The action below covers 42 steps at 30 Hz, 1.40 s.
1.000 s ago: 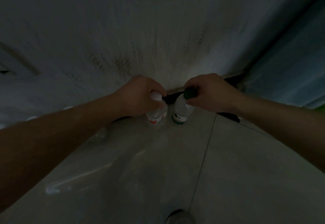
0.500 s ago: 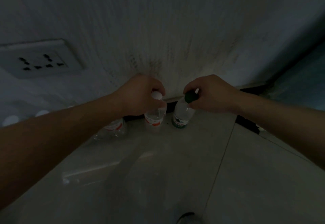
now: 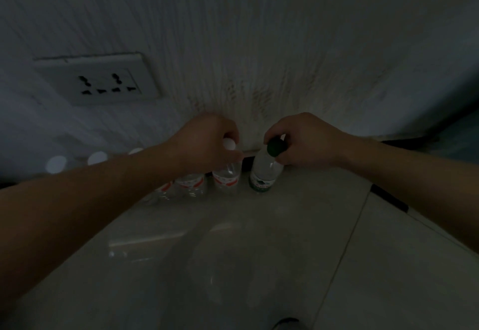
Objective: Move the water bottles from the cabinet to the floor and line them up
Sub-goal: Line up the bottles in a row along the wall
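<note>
My single head-worn camera looks forward and down, seemingly from close above the floor (image 3: 233, 265). The wall (image 3: 259, 44) fills twelve o'clock; my left hand (image 3: 204, 143) reaches in from eight, right hand (image 3: 305, 140) from four.

Green-cap bottle (image 3: 263, 174): clear, green label low on body, upright on the floor (image 3: 259, 252) at right end of the row, right hand (image 3: 305, 140) pinching its cap. White-cap bottle (image 3: 226, 179): clear w/ red-and-white label, upright just left of it w/ a small gap, left hand (image 3: 204, 143) gripping its top. More red-label bottles (image 3: 190, 184) stand close-packed further left, partly hidden, w/ blurred white caps (image 3: 97, 158) beyond.
</note>
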Each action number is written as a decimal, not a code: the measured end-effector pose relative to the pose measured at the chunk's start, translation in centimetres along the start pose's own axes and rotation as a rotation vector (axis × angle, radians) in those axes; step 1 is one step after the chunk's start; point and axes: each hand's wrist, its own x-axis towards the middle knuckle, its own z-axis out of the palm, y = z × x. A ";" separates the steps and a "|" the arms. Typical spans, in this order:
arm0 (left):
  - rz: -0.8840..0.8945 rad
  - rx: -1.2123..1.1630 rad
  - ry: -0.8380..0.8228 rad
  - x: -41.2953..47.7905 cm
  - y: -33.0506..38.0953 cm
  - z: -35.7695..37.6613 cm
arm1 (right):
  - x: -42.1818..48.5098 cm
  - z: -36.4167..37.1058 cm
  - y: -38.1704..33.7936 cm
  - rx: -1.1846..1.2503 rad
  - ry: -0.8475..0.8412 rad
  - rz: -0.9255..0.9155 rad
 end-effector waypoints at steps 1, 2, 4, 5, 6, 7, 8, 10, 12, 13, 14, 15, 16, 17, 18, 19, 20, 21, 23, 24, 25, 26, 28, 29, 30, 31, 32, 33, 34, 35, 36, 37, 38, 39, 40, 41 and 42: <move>-0.006 0.006 0.002 -0.1 -0.2 0.0 | 0.2 0.1 -0.1 -0.007 -0.008 -0.006; -0.011 0.007 0.003 -0.1 -0.3 -0.1 | 0.3 0.2 -0.1 -0.011 -0.015 -0.014; -0.024 -0.004 0.000 -0.2 -0.5 -0.1 | 0.5 0.4 -0.1 -0.015 -0.027 -0.030; -0.029 -0.004 0.001 -0.2 -0.7 -0.1 | 0.6 0.5 -0.1 -0.018 -0.030 -0.037; -0.030 0.005 0.006 -0.2 -0.8 0.0 | 0.7 0.5 -0.2 -0.021 -0.031 -0.043; -0.029 0.015 0.009 -0.2 -0.9 0.0 | 0.8 0.5 -0.2 -0.018 -0.031 -0.045; -0.027 0.020 0.011 -0.1 -1.0 0.1 | 0.9 0.5 -0.3 -0.012 -0.031 -0.045; -0.022 0.013 0.015 -0.1 -1.1 0.1 | 1.0 0.5 -0.4 -0.013 -0.027 -0.043; -0.010 0.019 0.024 -0.2 -1.1 0.1 | 1.1 0.5 -0.5 -0.027 -0.025 -0.034; -0.003 0.027 0.028 -0.3 -1.2 0.2 | 1.0 0.5 -0.5 -0.037 -0.026 -0.029; 0.003 0.031 0.031 -0.4 -1.2 0.1 | 1.0 0.6 -0.5 -0.048 -0.027 -0.027; 0.009 0.029 0.033 -0.5 -1.3 0.1 | 1.0 0.7 -0.5 -0.057 -0.030 -0.022; 0.016 0.026 0.036 -0.6 -1.4 0.0 | 0.9 0.8 -0.5 -0.060 -0.032 -0.016; 0.019 0.027 0.035 -0.7 -1.6 0.0 | 0.8 0.8 -0.5 -0.059 -0.035 -0.008; 0.018 0.030 0.031 -0.8 -1.9 -0.1 | 0.8 0.9 -0.4 -0.060 -0.039 0.000; 0.015 0.030 0.023 -0.8 -2.1 -0.2 | 0.7 0.9 -0.4 -0.066 -0.041 0.005; 0.014 0.024 0.012 -0.9 -2.2 -0.3 | 0.7 1.0 -0.3 -0.074 -0.042 0.008; 0.014 0.014 0.002 -0.9 -2.3 -0.3 | 0.7 1.0 -0.3 -0.078 -0.041 0.007; 0.022 -0.006 -0.001 -1.0 -2.3 -0.3 | 0.9 1.0 -0.4 -0.083 -0.035 0.004; 0.025 -0.014 0.000 -1.0 -2.3 -0.3 | 0.9 1.0 -0.4 -0.088 -0.032 0.001; 0.022 -0.017 -0.003 -1.0 -2.3 -0.3 | 1.0 1.0 -0.5 -0.093 -0.029 -0.001; 0.017 -0.014 -0.007 -1.0 -2.3 -0.3 | 1.0 1.0 -0.6 -0.097 -0.025 -0.004; 0.002 -0.010 -0.020 -1.0 -2.3 -0.4 | 1.1 1.0 -1.0 -0.104 -0.018 -0.012; -0.005 -0.011 -0.023 -0.9 -2.3 -0.4 | 1.1 1.0 -1.1 -0.106 -0.016 -0.017; -0.010 -0.014 -0.025 -0.9 -2.3 -0.4 | 1.2 1.1 -1.3 -0.105 -0.015 -0.021; -0.014 -0.021 -0.029 -0.9 -2.2 -0.4 | 1.3 1.1 -1.4 -0.104 -0.014 -0.028; -0.014 -0.029 -0.031 -0.9 -2.2 -0.4 | 1.4 1.2 -1.5 -0.106 -0.014 -0.032; -0.012 -0.035 -0.032 -0.9 -2.2 -0.5 | 1.5 1.2 -1.6 -0.110 -0.016 -0.035; -0.011 -0.041 -0.033 -1.0 -2.2 -0.5 | 1.5 1.2 -1.7 -0.112 -0.017 -0.036; -0.014 -0.048 -0.032 -1.0 -2.1 -0.6 | 1.6 1.2 -1.8 -0.112 -0.019 -0.036; -0.013 -0.053 -0.027 -1.1 -2.1 -0.6 | 1.6 1.2 -1.9 -0.112 -0.018 -0.037; -0.007 -0.054 -0.019 -1.1 -2.0 -0.7 | 1.7 1.2 -1.9 -0.110 -0.017 -0.039; 0.000 -0.053 -0.011 -1.2 -2.0 -0.7 | 1.7 1.2 -1.9 -0.110 -0.016 -0.042; 0.003 -0.053 -0.007 -1.2 -2.0 -0.7 | 1.8 1.3 -1.9 -0.109 -0.016 -0.044; 0.001 -0.054 -0.005 -1.2 -2.0 -0.7 | 1.8 1.3 -2.0 -0.108 -0.016 -0.045; -0.001 -0.051 -0.004 -1.2 -2.0 -0.7 | 1.9 1.3 -2.0 -0.107 -0.017 -0.046; 0.003 -0.046 0.000 -1.2 -2.1 -0.7 | 2.1 1.3 -2.1 -0.107 -0.018 -0.049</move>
